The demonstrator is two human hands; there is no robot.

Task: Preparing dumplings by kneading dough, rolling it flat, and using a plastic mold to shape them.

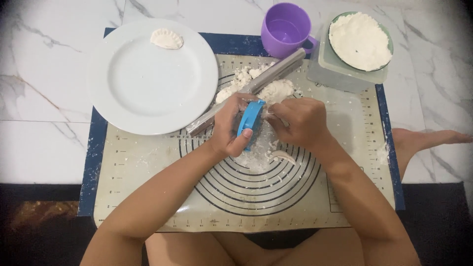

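1. The baking mat [345, 197], pale with dark concentric rings and a blue border, lies on a white marbled floor and serves as the landmark here.
2. Over the upper part of the mat's rings, the left hand [230, 129] is clenched around a blue dumpling press [250, 120], thumb along its lower edge, holding it on edge and folded nearly closed.
3. The right hand [299, 123] sits just right of the press, touching it; its fingertips pinch at the press's rim, where a bit of pale dough shows. Exactly what the fingers grip is hidden.
4. Just below the hands, on the mat's inner rings, lies a small curved dough scrap [282, 156] amid scattered flour.
5. A metal rolling pin [256, 83] lies diagonally across the mat's upper middle, passing behind the left hand, with dough lumps [276, 89] on either side of it.
6. A white plate [148, 83] overlaps the mat's upper left corner; one finished crimped dumpling [166, 39] rests near the plate's far rim.
7. At the mat's top edge stands a purple mug [285, 30].
8. At the mat's upper right corner, a bowl of flour [360, 40] sits on a pale square container [335, 74].
9. A bare foot [423, 140] rests on the floor just off the mat's right edge.
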